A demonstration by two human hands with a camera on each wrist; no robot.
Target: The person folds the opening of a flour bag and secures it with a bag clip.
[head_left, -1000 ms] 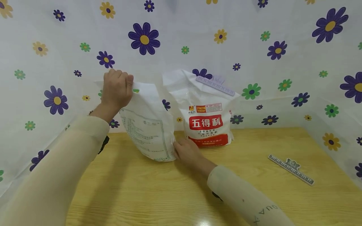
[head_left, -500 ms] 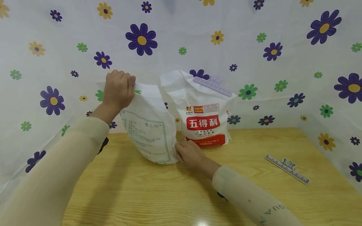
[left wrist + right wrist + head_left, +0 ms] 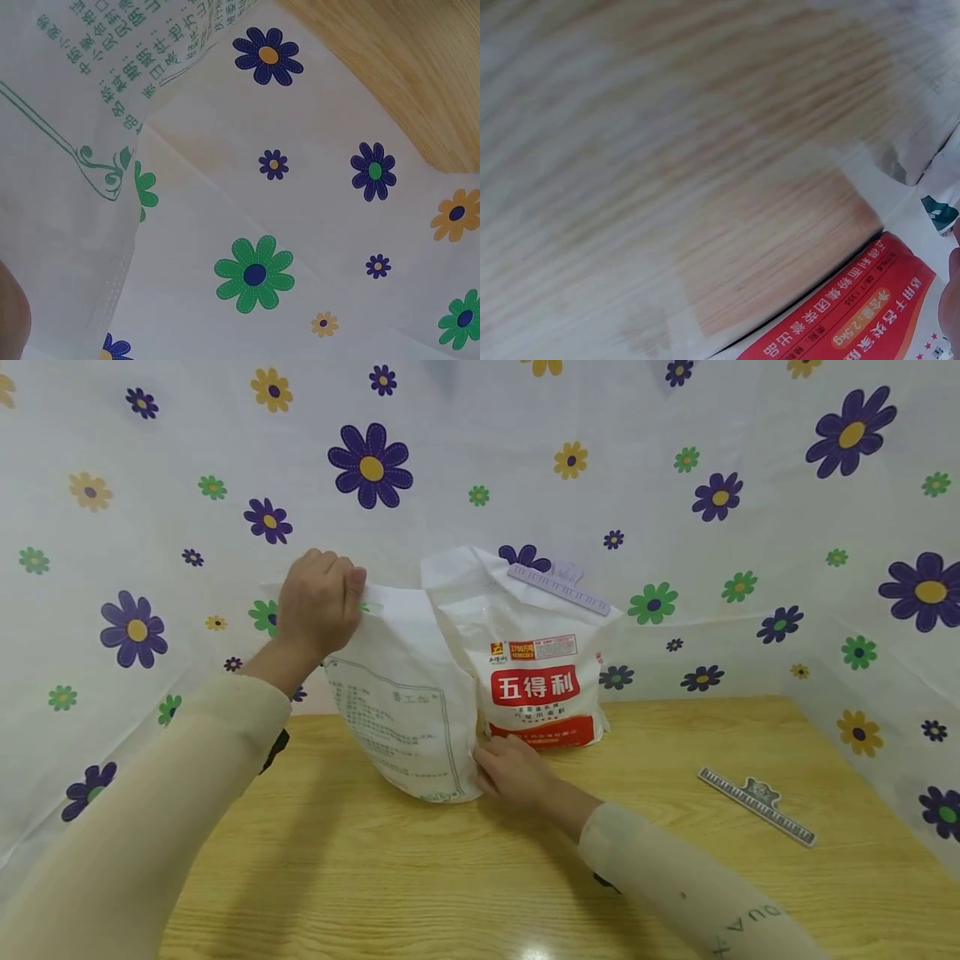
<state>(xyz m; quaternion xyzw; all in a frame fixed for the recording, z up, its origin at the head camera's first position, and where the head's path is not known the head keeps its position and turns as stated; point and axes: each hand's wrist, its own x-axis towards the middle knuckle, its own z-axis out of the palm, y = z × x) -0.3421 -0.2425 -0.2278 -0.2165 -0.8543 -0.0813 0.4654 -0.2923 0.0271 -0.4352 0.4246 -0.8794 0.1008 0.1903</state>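
In the head view my left hand (image 3: 322,602) grips the gathered top of a white flour bag (image 3: 397,693) printed with green text. My right hand (image 3: 517,772) pinches the same bag's lower right corner, close over the table. The bag leans, its top toward the left. Just right of it stands a second flour bag (image 3: 536,685) with red labels, its folded top carrying a lilac long clip (image 3: 558,590). Green print on the held bag (image 3: 67,150) fills the left side of the left wrist view. The red-labelled bag (image 3: 847,315) appears low in the right wrist view.
A grey long clip (image 3: 757,806) with an animal-shaped handle lies on the wooden table (image 3: 420,893) at the right. Behind the table hangs a white cloth (image 3: 450,435) with purple, yellow and green flowers, which also covers the sides.
Both hands have shifted the held bag slightly right, closing the gap to the red-labelled bag and overlapping its left edge in view. The grips look the same. The head view has turned slightly.
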